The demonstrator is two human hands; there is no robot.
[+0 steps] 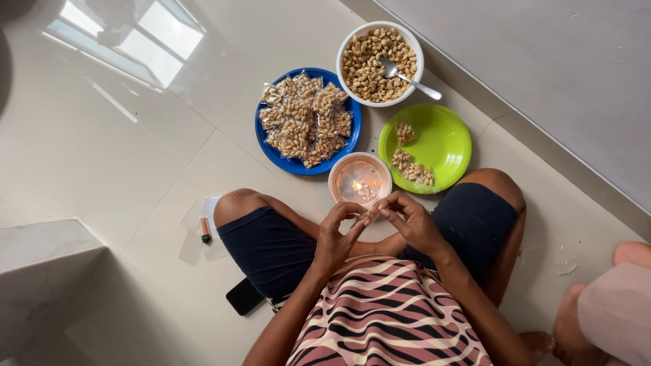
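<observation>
— Where's the packet sitting against the flame?

— Right at it. The small clear plastic packet of peanuts [369,217] is pinched between both hands, just on the near side of the round pinkish bowl with a lit candle in it [360,179]. The flame lies straight ahead of the fingertips, away from the person's body, very close. The packet is mostly hidden by fingers, so I can't tell which way its long side runs.

— Which hand is nearer the candle?

— The two are about level. The left hand [337,237] comes up from below with thumb and forefinger closed on the packet's left end. The right hand [410,220] reaches across from the other side, fingertips closed on the right end. Both are grasping it; neither is loose.

— And around them?

— Beyond the candle bowl, to the left, a blue round plate heaped with filled clear packets [308,122]. To the right, a bright green plastic plate [441,139] with a few packets on it. Farther back, a white bowl of loose peanuts [380,63] with a metal spoon [410,78] in it. Beside the left knee, a small orange lighter [205,229] lies on some clear plastic sheets, and a black phone [244,296] rests on the tiled floor. Another person's foot [634,254] shows at the far right edge.
</observation>
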